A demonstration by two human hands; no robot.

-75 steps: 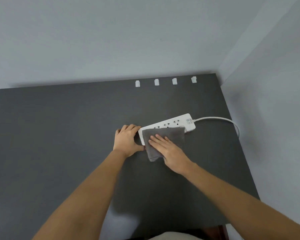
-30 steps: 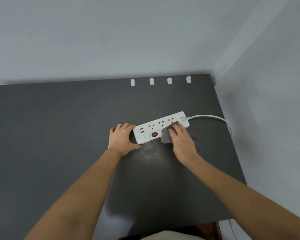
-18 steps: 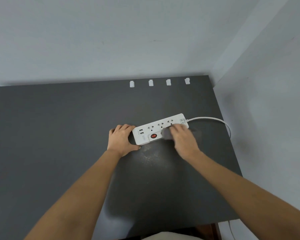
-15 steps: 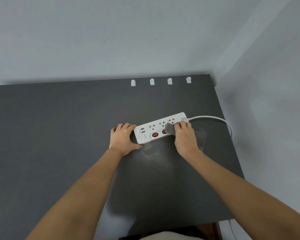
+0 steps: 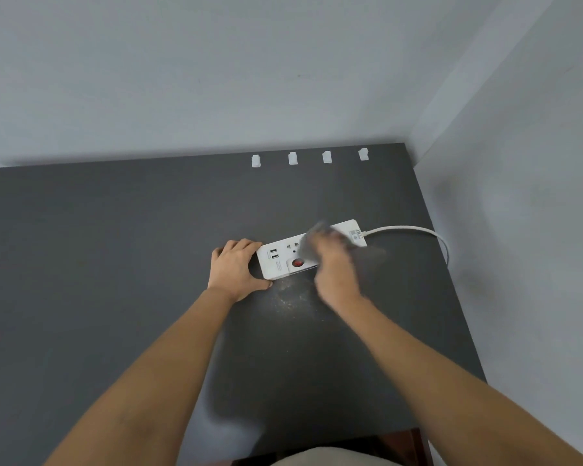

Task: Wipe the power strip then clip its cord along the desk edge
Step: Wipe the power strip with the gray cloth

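Observation:
A white power strip with USB ports and a red switch lies on the dark grey desk. My left hand presses flat against its left end, thumb along the near edge. My right hand, blurred by motion, grips a bunched grey cloth on top of the strip's middle sockets. The white cord leaves the strip's right end and curves over the desk's right edge. Several white cord clips stand in a row along the desk's far edge.
Grey walls close the desk at the back and on the right, meeting in a corner. A patch of pale dust lies on the desk just in front of the strip. The desk's near edge shows at the bottom.
My right hand with the cloth has slid leftward from the strip's right end onto its middle sockets. My left hand and the strip have stayed put.

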